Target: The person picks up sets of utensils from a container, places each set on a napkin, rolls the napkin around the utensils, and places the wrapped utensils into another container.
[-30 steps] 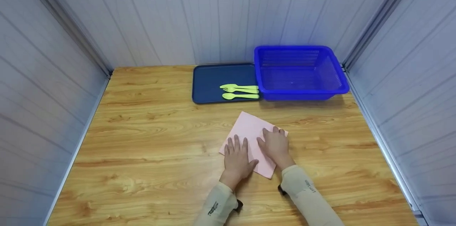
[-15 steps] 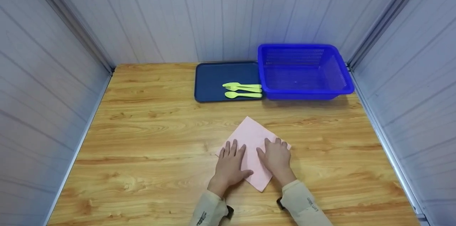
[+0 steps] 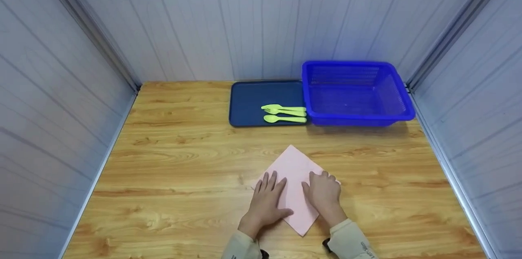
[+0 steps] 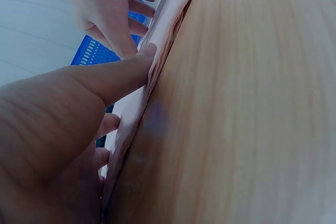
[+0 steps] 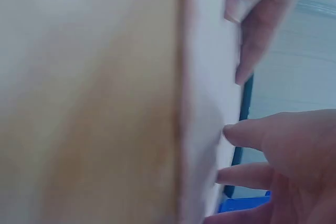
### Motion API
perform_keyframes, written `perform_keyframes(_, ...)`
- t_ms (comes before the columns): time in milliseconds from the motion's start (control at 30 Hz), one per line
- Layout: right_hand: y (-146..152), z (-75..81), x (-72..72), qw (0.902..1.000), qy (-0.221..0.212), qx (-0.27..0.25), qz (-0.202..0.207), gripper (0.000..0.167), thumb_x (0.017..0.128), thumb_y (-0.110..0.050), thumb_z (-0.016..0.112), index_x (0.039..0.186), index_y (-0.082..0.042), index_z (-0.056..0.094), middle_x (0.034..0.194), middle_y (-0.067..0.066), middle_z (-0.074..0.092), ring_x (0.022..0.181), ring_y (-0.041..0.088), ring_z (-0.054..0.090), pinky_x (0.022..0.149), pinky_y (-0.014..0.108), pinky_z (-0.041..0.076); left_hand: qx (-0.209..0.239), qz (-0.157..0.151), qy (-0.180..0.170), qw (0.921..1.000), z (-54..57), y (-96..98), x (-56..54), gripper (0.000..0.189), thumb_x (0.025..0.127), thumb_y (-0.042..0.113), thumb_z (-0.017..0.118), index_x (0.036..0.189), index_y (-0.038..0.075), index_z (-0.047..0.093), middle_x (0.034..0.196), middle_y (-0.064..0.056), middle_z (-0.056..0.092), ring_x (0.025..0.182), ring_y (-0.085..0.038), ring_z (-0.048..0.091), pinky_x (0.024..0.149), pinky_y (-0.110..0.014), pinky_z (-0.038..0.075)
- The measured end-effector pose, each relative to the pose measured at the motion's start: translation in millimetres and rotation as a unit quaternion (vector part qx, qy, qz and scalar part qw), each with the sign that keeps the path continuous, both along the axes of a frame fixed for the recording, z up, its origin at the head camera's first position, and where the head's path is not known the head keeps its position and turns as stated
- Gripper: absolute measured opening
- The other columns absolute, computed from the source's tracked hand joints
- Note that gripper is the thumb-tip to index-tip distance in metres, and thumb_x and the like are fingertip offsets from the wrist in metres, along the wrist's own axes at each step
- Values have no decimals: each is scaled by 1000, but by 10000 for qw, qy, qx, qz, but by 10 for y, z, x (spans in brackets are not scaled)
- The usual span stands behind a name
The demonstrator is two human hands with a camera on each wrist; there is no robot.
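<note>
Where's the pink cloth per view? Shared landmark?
Head: pink cloth, lower middle, partly under left hand and right hand.
Left wrist: pink cloth, slanting band, top centre to lower left.
Right wrist: pink cloth, blurred upright band right of centre.
Shared landmark: blue basket, upper right, upper left and bottom right respectively.

Pink cloth [image 3: 298,198] partly hidden by fingers [image 3: 272,181]; tray [image 3: 249,102] partly behind basket [image 3: 361,117]; sleeves [image 3: 239,246] cut off at bottom.

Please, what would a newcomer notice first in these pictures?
Probably the bright blue basket at the back right of the table. Next, in front, the pink cloth under the left hand and right hand; then the yellow-green cutlery on a dark blue tray, left of the basket.
</note>
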State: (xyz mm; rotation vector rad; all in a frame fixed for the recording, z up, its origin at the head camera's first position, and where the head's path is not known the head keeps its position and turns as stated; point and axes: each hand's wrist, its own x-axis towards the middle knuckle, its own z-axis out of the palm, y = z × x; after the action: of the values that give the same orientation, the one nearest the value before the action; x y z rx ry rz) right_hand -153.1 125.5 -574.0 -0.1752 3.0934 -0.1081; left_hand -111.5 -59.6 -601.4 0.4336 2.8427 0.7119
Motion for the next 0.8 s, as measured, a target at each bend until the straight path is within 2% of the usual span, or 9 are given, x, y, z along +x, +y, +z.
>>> perform_keyframes(67, 2, 19, -17, 9999, -12, -79, 68, 38, 86, -41, 70, 101, -6, 69, 90, 22, 60, 81, 39, 59, 58, 49, 51, -25, -5, -12, 10000, -5, -7, 7, 92, 78, 57, 72, 151, 15, 35, 158, -19, 18, 144, -39, 9, 113, -54, 11)
perform_keyframes(233, 2, 21, -65, 9981, 122, -556, 232, 39, 84, -31, 74, 112, -5, 66, 104, 24, 58, 93, 42, 57, 62, 52, 53, -194, -97, -3, 9998, 59, -15, -29, 91, 79, 57, 71, 152, 16, 34, 158, -18, 17, 145, -39, 9, 113, -54, 12)
perform_keyframes(333, 20, 3, -51, 9972, 77, -699, 262, 39, 85, -29, 73, 116, -5, 65, 105, 25, 59, 92, 43, 58, 61, 53, 53, -283, -182, -106, 9994, 172, -10, -91, 80, 83, 51, 69, 148, 14, 41, 156, -19, 24, 143, -42, 16, 112, -54, 19)
perform_keyframes(400, 38, -12, -35, 9970, 106, -719, 275, 38, 85, -29, 74, 114, -6, 66, 104, 24, 60, 92, 43, 57, 61, 54, 52, -296, -209, -108, 9993, 281, -20, -201, 67, 88, 45, 67, 143, 12, 48, 151, -20, 35, 137, -43, 29, 108, -54, 28)
perform_keyframes(467, 49, -32, -28, 9967, 169, -748, 273, 38, 84, -30, 74, 114, -7, 67, 106, 24, 60, 93, 44, 57, 63, 55, 51, -145, -85, -84, 9998, 402, -48, -409, 52, 93, 38, 62, 136, 10, 55, 141, -18, 48, 129, -40, 43, 101, -52, 38)
perform_keyframes(533, 53, -54, -26, 9965, 231, -740, 306, 39, 84, -31, 75, 115, -9, 68, 107, 23, 60, 93, 44, 56, 64, 55, 50, 98, 174, -38, 9998, 502, -97, -693, 43, 95, 34, 59, 131, 9, 60, 131, -13, 57, 118, -33, 54, 95, -48, 45)
perform_keyframes(600, 41, -80, -23, 9961, 215, -759, 384, 39, 84, -32, 75, 116, -10, 68, 109, 23, 60, 94, 44, 55, 64, 53, 50, 302, 504, -76, 9982, 578, -166, -1008, 39, 97, 32, 56, 129, 9, 61, 126, -8, 61, 113, -25, 58, 92, -43, 48)
perform_keyframes(700, 69, -101, -12, 9960, 268, -703, 483, 40, 84, -33, 75, 116, -10, 67, 110, 22, 59, 93, 42, 55, 62, 50, 51, 352, 847, -19, 9958, 606, -185, -1492, 36, 99, 28, 53, 129, 9, 61, 124, -7, 63, 112, -24, 60, 92, -41, 49)
perform_keyframes(800, 79, -123, -1, 9953, 433, -713, 491, 40, 85, -32, 75, 117, -10, 67, 111, 22, 59, 93, 42, 55, 62, 49, 52, -67, 823, 146, 9965, 554, -147, -1882, 36, 100, 24, 52, 131, 9, 59, 126, -9, 61, 114, -27, 58, 92, -43, 49)
